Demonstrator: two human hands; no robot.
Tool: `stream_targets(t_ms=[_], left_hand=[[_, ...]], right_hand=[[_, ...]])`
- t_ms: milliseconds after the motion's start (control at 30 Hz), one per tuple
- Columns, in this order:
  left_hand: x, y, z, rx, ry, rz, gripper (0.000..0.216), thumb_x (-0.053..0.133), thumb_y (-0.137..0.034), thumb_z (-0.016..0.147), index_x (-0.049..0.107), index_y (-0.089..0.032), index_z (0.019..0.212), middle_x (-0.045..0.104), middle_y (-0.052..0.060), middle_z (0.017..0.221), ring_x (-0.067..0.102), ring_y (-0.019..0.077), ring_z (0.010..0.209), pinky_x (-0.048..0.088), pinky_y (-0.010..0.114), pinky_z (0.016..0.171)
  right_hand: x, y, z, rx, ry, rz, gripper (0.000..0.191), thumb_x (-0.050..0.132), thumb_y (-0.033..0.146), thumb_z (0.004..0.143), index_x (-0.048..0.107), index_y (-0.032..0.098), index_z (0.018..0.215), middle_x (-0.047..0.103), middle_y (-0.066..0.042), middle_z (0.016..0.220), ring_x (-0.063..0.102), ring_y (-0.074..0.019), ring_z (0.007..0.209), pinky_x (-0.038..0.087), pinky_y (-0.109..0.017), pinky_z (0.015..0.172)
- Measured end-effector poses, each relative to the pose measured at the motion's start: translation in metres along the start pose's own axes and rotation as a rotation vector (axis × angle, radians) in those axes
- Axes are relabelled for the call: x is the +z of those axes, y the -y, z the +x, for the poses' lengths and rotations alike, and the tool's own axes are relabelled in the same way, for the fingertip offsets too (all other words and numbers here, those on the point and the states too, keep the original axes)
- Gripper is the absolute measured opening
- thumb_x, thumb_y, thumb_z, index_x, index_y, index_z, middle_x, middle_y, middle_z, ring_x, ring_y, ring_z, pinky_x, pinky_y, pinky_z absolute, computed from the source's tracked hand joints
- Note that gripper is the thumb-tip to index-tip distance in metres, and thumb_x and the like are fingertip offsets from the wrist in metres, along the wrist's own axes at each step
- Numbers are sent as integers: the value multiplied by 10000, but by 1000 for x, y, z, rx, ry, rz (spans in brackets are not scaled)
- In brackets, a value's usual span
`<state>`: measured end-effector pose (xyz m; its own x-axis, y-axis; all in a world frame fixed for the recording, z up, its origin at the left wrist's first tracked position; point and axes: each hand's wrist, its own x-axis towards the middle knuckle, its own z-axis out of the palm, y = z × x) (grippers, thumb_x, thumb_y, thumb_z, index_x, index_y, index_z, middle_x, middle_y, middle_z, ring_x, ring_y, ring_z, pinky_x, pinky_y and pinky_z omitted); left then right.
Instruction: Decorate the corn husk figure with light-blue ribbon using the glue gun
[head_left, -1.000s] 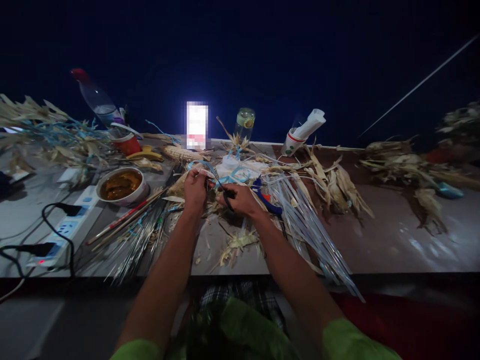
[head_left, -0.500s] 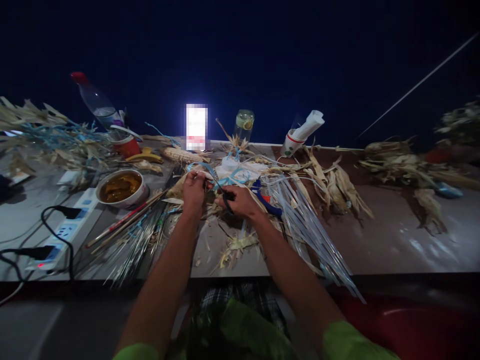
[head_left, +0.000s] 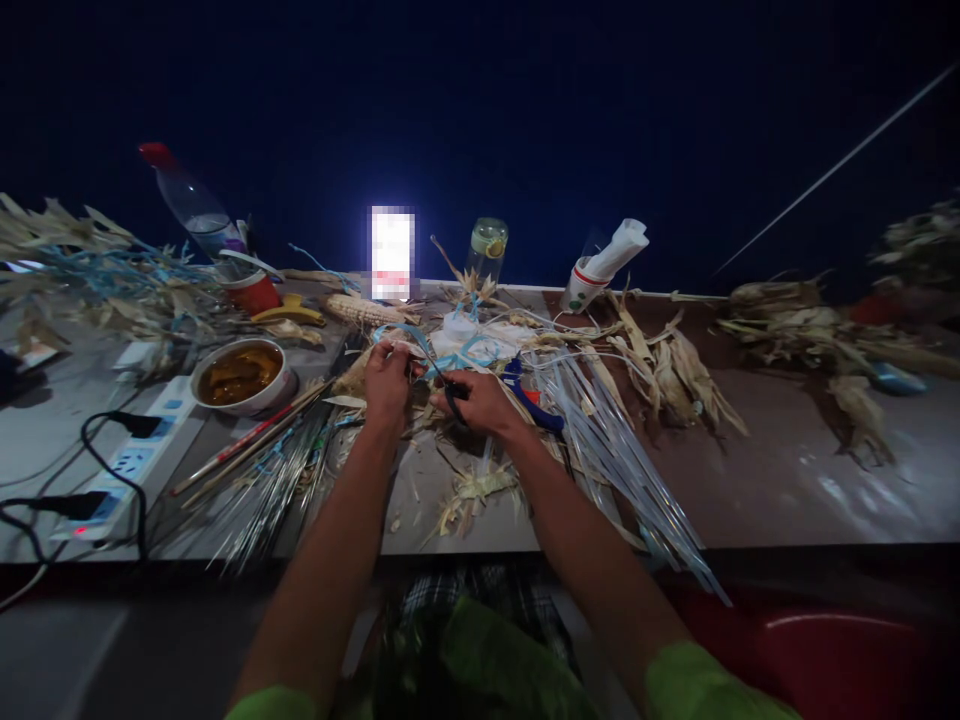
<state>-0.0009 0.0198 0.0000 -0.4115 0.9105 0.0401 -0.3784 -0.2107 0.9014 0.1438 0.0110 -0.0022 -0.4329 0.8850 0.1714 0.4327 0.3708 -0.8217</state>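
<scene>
Both my hands meet over the middle of the grey table (head_left: 787,480). My left hand (head_left: 388,380) is closed in a pinch on a light blue strip (head_left: 420,345) that loops up over a pale husk piece. My right hand (head_left: 484,400) is closed round the black handle of small scissors (head_left: 450,392), whose blades point at the strip. Blue-handled pliers (head_left: 529,395) lie just right of my right hand. Dry corn husks (head_left: 476,490) lie scattered below my hands.
A bowl of brown liquid (head_left: 241,372), sticks (head_left: 255,435), a power strip with plugs (head_left: 124,465) and a tilted bottle (head_left: 196,210) are at left. A lit phone (head_left: 392,252), jar (head_left: 487,248), paper cup (head_left: 592,275), clear strips (head_left: 622,460) and husk piles (head_left: 675,365) are behind and right.
Almost nothing: the hands stay together on the strip and scissors, with only slight finger movement.
</scene>
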Motion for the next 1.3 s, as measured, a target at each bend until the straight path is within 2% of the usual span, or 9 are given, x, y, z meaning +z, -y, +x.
stream_targets(t_ms=[367,633,867,967,1067,1200,1300], left_hand=[[2,1,0,-37,-33,-81,265,669,-344,691,458,-183,697,544,-66,498,475,56,402,402,187,464],[5,-4,-1,-112,-55,-110,252,661,-314,705,447,-182,678,542,-57,504,470,57,391,397,191,454],[3,-4,-1,-109,-47,-230,264,721,-219,602,477,-169,689,541,-71,547,489,48,421,441,197,499],[4,-10,-2,-151,-40,-245,237,706,-175,585,500,-169,700,548,-70,554,493,47,429,452,203,512],[6,-12,-4,-223,-44,-225,245,700,-138,561,497,-170,695,556,-63,550,522,60,463,466,207,533],[10,-10,-11,-364,107,-203,276,713,-135,537,484,-167,688,572,-43,559,551,81,509,475,220,553],[12,-7,-18,-433,260,-156,305,735,-163,527,488,-162,705,574,-40,602,547,76,525,477,233,583]], right_hand=[[2,-3,2,78,-37,129,286,616,379,685,671,158,857,573,25,655,491,-89,612,356,-199,565],[4,-1,2,68,6,176,269,627,372,678,659,161,841,563,24,656,493,-93,617,370,-203,564],[10,-5,3,128,-122,192,391,632,367,689,605,183,1033,605,14,735,527,-100,638,416,-220,598],[12,-3,3,150,-133,230,405,646,367,680,596,182,1037,619,5,741,552,-111,650,432,-230,598],[12,3,4,147,-189,363,424,664,360,662,576,180,1035,616,0,757,559,-110,652,449,-234,602],[9,7,7,48,-375,567,466,673,332,643,508,207,1061,589,2,828,553,-93,678,472,-231,640],[3,7,7,19,-469,590,402,658,306,648,500,211,1005,570,10,817,547,-87,672,474,-223,634]])
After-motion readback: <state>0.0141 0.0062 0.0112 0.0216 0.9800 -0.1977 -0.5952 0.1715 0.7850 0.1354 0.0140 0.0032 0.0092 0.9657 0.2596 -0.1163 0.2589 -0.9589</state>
